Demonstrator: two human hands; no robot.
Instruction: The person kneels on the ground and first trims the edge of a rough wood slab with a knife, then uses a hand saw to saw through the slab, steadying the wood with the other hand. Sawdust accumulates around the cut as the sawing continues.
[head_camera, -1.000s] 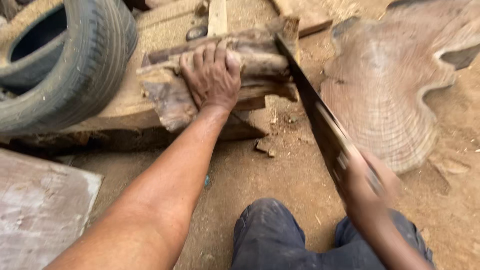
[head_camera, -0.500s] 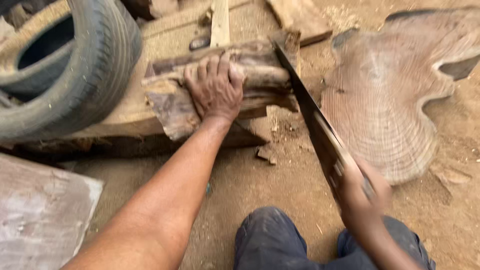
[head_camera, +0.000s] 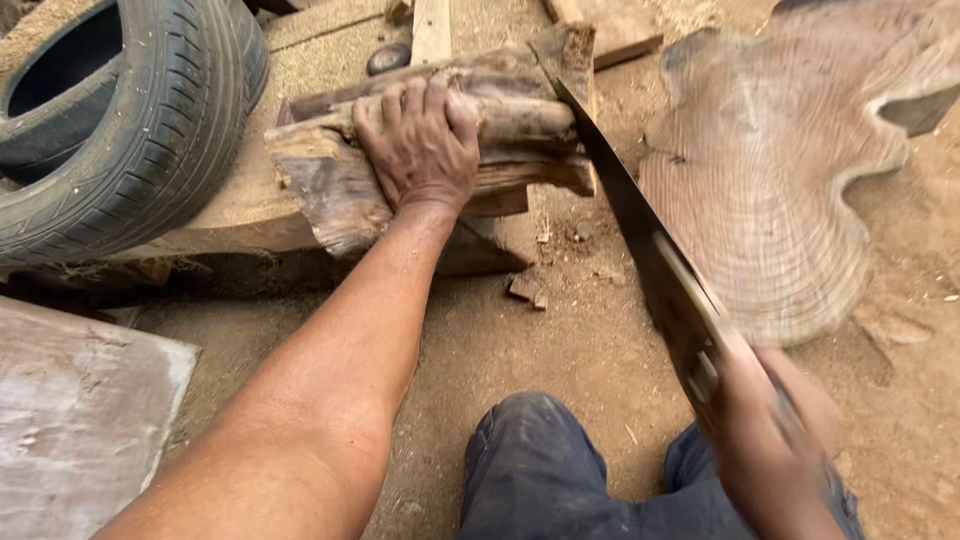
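Nearest me, my knees in dark blue trousers (head_camera: 545, 470) fill the bottom edge, over dusty brown ground (head_camera: 520, 340). My right hand (head_camera: 775, 440), blurred, is clenched round the handle of a long dark hand saw (head_camera: 640, 235), whose blade runs up and leftward from my grip. At lower left lies a flat grey slab (head_camera: 70, 400). Small wood chips (head_camera: 525, 290) sit on the dirt between my knees and the work. My left hand (head_camera: 420, 145) presses palm-down, fingers spread, on a rough, weathered brown log (head_camera: 500, 120), pinning it. The log rests across a pale, sawdust-covered wooden board (head_camera: 250, 190); the saw's tip meets the log's right end. A worn black rubber tyre (head_camera: 130, 130) lies on the board's left part. To the right, a broad wavy-edged slice of tree trunk (head_camera: 780, 170) lies flat on the ground.
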